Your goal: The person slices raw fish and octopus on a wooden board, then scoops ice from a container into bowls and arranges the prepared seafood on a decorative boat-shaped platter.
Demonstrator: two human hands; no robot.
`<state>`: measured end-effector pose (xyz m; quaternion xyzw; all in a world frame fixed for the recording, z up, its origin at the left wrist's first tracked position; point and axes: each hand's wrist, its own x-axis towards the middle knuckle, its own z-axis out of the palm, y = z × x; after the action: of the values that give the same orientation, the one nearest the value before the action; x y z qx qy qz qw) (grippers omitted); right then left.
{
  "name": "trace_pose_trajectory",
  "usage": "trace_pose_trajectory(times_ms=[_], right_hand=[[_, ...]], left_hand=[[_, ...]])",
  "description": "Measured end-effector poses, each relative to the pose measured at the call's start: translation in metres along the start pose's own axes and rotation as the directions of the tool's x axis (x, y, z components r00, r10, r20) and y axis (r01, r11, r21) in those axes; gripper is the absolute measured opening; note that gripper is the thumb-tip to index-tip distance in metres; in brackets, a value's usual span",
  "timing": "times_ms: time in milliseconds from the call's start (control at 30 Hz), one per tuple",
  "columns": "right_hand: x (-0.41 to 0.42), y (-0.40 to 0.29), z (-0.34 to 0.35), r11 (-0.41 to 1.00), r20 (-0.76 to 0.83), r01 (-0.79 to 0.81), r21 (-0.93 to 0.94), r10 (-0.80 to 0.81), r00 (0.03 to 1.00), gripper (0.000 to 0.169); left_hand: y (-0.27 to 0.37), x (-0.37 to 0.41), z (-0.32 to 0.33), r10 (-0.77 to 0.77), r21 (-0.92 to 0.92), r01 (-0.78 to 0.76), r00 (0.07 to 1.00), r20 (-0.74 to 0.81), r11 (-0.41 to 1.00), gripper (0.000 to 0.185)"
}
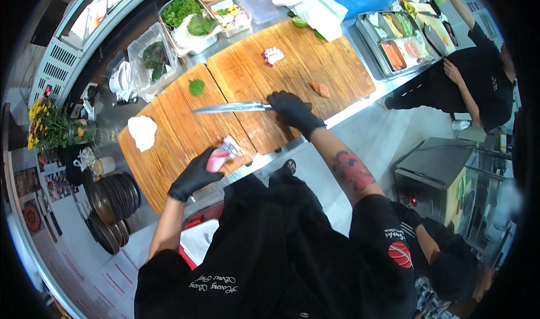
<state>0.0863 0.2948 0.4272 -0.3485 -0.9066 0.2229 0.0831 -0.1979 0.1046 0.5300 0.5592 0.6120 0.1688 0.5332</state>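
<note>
My right hand point(292, 111), in a black glove, grips the handle of a long sashimi knife point(230, 107). The blade points left over the seam between two wooden cutting boards point(270, 129). On the near edge of the left board, my black-gloved left hand point(195, 173) curls around a pink and white piece of fish point(217, 160). Pale striped pieces point(230, 145) lie at its far end, apart from the blade. A green shiso leaf point(196, 87) sits beyond the knife. Octopus slices point(273, 56) and an orange salmon piece point(319, 89) rest on the right board.
A white cloth point(142, 133) lies on the left board, a paper towel point(320, 11) at the far right corner. Behind are containers of greens point(183, 11) and purple leaves point(155, 59). A fish tray point(394, 45) stands right, near a co-worker point(468, 83). Stacked pans point(112, 201) stand left.
</note>
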Motion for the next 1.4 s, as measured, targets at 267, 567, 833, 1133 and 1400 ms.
trace_pose_trajectory(times_ms=[267,567,833,1133,1400], right_hand=[[-0.138,0.013,-0.081,0.881,0.157,-0.41,0.237,0.381,0.911,0.046],[-0.269,-0.049,0.018,0.806,-0.161,-0.528,0.268,0.577,0.801,0.042],[-0.23,-0.034,0.065,0.783,-0.006,-0.591,0.194,0.603,0.798,0.039],[-0.179,-0.057,0.007,0.886,-0.027,-0.425,0.186,0.437,0.899,0.046],[-0.161,-0.044,0.018,0.907,-0.114,-0.304,0.292,0.349,0.93,0.064]], left_hand=[[0.023,0.117,0.101,0.292,0.047,-0.291,0.956,-0.023,0.956,0.04],[0.013,0.159,0.129,0.496,0.275,-0.426,0.819,-0.289,0.862,0.052],[0.005,0.153,0.142,0.598,0.416,-0.448,0.708,-0.376,0.792,0.023],[-0.005,0.157,0.15,0.601,0.432,-0.44,0.703,-0.379,0.787,0.026],[-0.002,0.158,0.151,0.638,0.457,-0.467,0.679,-0.362,0.757,0.031]])
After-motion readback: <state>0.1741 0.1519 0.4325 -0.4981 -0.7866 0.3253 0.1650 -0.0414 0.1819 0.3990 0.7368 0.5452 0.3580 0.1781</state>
